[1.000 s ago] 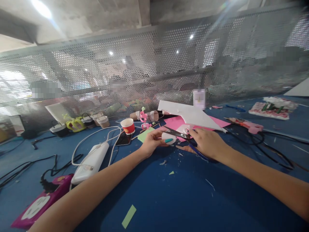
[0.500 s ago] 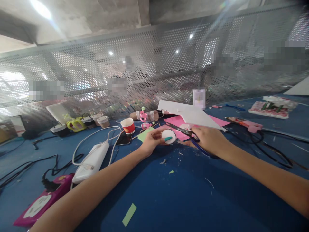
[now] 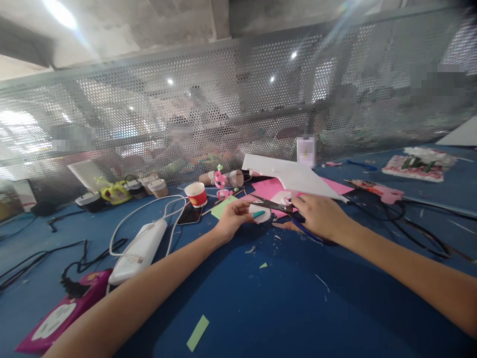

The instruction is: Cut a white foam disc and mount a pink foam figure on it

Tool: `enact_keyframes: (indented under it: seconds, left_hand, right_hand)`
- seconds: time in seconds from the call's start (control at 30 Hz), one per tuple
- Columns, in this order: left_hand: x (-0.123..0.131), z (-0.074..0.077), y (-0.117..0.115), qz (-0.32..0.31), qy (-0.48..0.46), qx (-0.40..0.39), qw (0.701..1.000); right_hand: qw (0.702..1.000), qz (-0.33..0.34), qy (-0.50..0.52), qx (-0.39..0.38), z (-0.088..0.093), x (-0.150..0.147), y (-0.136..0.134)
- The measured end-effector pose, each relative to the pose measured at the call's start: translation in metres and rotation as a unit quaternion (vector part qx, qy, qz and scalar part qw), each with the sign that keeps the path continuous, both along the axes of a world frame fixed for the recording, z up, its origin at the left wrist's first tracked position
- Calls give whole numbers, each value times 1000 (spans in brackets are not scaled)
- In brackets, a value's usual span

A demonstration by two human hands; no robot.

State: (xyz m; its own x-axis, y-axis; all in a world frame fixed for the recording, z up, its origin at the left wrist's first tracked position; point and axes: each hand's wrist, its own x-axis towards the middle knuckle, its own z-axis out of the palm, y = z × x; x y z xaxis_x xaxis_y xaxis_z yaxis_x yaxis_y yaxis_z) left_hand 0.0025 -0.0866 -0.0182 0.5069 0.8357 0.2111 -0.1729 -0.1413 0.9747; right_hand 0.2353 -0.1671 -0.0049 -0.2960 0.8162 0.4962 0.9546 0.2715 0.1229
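Bare right hand (image 3: 322, 216) partly hides those blue-handled metal scissors (image 3: 283, 207); can't read the white label (image 3: 54, 322) on that magenta plastic box (image 3: 85, 297).

White disc (image 3: 267, 214), blue-handled scissors (image 3: 286, 208)

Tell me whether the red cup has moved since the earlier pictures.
No. The red cup sits in the same place relative to the phone; the whole view has shifted slightly.

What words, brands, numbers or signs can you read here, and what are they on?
None can be read.
White label on the magenta box: lines too blurred.
Red cup: a small mark, too blurred.
Lilac card by the mesh: too blurred to make out.
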Motion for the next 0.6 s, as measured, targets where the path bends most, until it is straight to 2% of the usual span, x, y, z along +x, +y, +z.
enact_keyframes:
  seconds: [0.4, 0.6]
  left_hand:
    - [0, 0, 0, 8, -5, -19, 1000]
    - [0, 3, -1, 8, -19, -22, 1000]
  right_hand:
    - [1000, -15, 2, -22, 0, -2, -1]
    - [998, -8, 61, -4, 7, 2, -2]
